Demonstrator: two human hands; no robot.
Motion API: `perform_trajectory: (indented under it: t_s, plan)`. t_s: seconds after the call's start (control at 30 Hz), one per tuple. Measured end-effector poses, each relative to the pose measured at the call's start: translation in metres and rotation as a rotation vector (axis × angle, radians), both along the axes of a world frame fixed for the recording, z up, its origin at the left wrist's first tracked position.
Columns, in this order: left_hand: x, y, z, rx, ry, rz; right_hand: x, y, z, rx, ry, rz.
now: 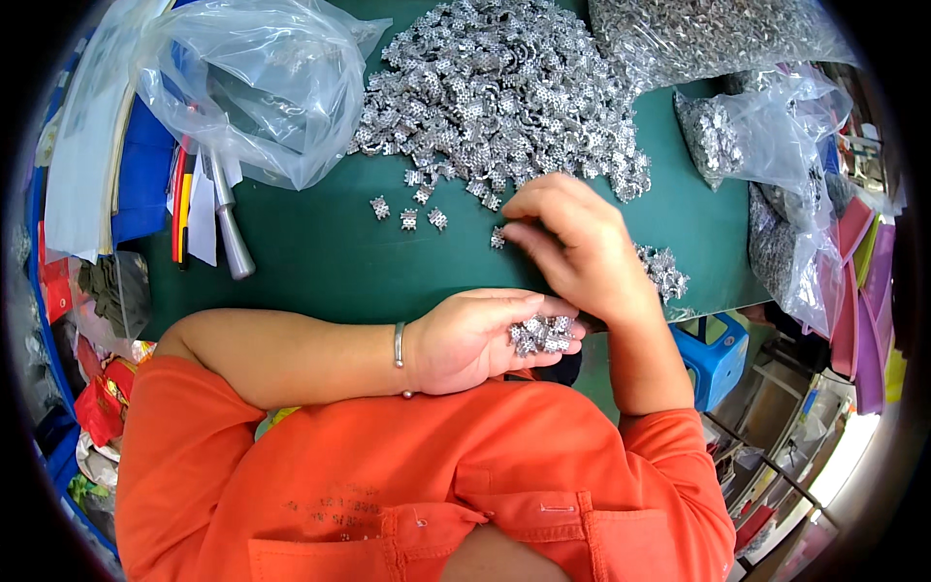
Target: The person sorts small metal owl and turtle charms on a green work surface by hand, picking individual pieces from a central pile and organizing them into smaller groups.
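Note:
My left hand (470, 339) lies palm up over the table's near edge, a metal bangle at its wrist. It cups several small silver metal pieces (541, 335), perforated and toothed like little clips. Above it, my right hand (572, 238) reaches over the green table with curled fingers and a gap between thumb and forefinger. One loose metal piece (497, 237) sits right by the right thumb's tip; I see nothing gripped there. A big heap of the same pieces (504, 87) spreads beyond, with a few strays (408, 220) in front of it.
An empty-looking clear plastic bag (272, 87) lies at the far left, near pens (181, 209) and a grey metal rod (233, 228). Bags filled with pieces (713, 39) stand at the far right. A small pile (663, 272) lies beside my right wrist. A blue stool (716, 359) stands below.

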State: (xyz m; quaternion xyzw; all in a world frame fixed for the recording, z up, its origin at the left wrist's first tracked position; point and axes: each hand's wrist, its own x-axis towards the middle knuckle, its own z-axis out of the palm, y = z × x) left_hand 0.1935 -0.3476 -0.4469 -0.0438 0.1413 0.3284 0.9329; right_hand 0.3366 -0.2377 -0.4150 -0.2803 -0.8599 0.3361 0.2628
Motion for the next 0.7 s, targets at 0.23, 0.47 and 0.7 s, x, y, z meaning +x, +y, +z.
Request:
perform_trajectory:
  t_s: [0.23,0.47,0.7]
  plan:
    - [-0.001,0.003,0.005,-0.036,-0.072,0.026,0.024,0.021,0.027,-0.350,0.040,0.311]
    - [0.001,0.000,0.003,0.015,0.005,-0.020,-0.063,0.010,0.012,0.283,-0.082,0.461]
    - [0.001,-0.001,0.002,-0.004,0.013,-0.035,-0.024,0.009,-0.001,0.304,-0.185,0.431]
